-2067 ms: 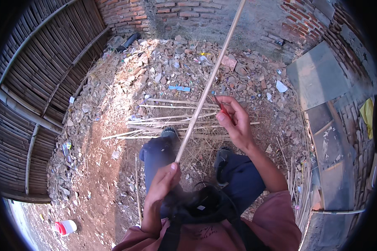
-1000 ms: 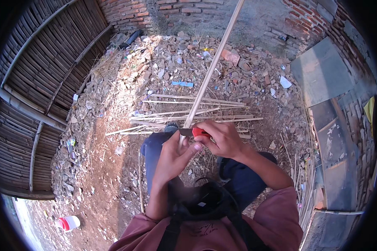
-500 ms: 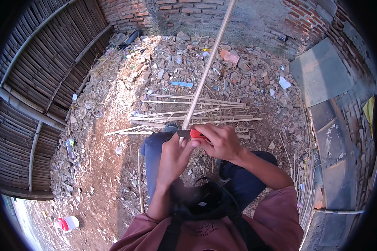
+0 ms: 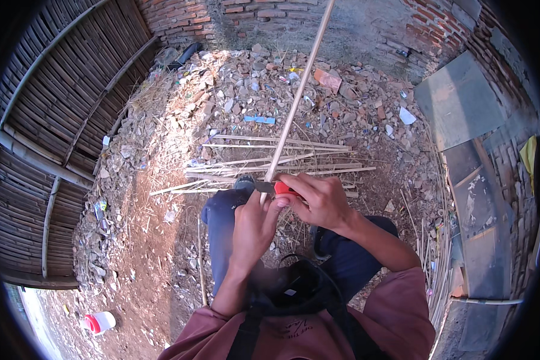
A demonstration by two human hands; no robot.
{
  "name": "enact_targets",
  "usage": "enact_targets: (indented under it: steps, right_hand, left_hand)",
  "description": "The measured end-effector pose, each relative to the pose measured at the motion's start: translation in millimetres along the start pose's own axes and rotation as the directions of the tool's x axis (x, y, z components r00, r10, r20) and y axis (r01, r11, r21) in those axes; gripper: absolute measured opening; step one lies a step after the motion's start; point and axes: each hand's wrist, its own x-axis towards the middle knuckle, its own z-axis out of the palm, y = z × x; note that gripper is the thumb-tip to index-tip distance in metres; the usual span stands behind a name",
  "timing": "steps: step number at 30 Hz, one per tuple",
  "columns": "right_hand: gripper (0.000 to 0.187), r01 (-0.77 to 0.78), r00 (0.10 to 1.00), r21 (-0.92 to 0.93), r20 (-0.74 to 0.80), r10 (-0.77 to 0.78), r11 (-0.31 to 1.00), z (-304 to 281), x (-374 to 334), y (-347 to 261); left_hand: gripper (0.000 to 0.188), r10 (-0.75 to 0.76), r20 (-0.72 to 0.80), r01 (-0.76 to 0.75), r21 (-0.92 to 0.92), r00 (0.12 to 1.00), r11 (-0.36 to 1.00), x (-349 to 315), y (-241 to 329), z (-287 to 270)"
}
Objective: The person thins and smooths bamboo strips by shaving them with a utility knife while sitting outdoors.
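Observation:
My left hand (image 4: 253, 231) is closed round the lower end of a long pale bamboo strip (image 4: 298, 99), which slants up and away toward the wall. A knife with a red handle (image 4: 284, 189) sits in my right hand (image 4: 321, 201), fingers wrapped over the handle. Its short dark blade lies across the strip just above my left thumb and appears to touch it. Both thumbs are close together at the blade. Part of the handle and the strip's lower tip are hidden by my fingers.
Several bamboo strips (image 4: 336, 171) lie across the ground beyond my feet. Stone and brick rubble (image 4: 246, 90) reaches back to a brick wall (image 4: 270, 18). A bamboo-slat panel (image 4: 72, 84) stands at left, grey boards (image 4: 459, 102) at right. A red-and-white container (image 4: 99, 323) rests at lower left.
The knife and my right hand have shifted slightly to the right. My left hand and the strip's lower end have also moved a little right. Both grips stay the same.

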Motion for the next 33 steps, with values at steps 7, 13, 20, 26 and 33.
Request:
enact_targets:
  steps: [7,13,20,26,33]
  right_hand:
    - [0.038,0.031,0.999,-0.044,-0.040,-0.032,0.999,-1,6,6]
    - [0.034,0.011,0.999,-0.113,0.038,-0.007,0.993,-9,11,15]
    - [0.031,-0.278,0.916,0.025,-0.295,0.273,0.960,-44,28,54]
    - [0.030,-0.066,0.980,0.169,-0.172,0.095,0.983,-16,17,28]
    - [0.023,0.119,0.993,0.064,-0.030,-0.117,0.991,19,-4,11]
  left_hand:
    - [0.032,-0.040,-0.037,0.041,0.052,0.999,0.998,2,5,2]
    - [0.038,-0.051,-0.026,0.053,0.086,0.998,0.995,-2,6,-4]
    - [0.038,-0.155,0.059,0.148,0.113,0.986,0.983,-25,2,-11]
    - [0.034,-0.056,0.053,0.051,0.084,0.997,0.995,-14,-6,-14]
    - [0.028,-0.040,0.056,0.051,-0.201,0.998,0.978,-10,-11,-8]
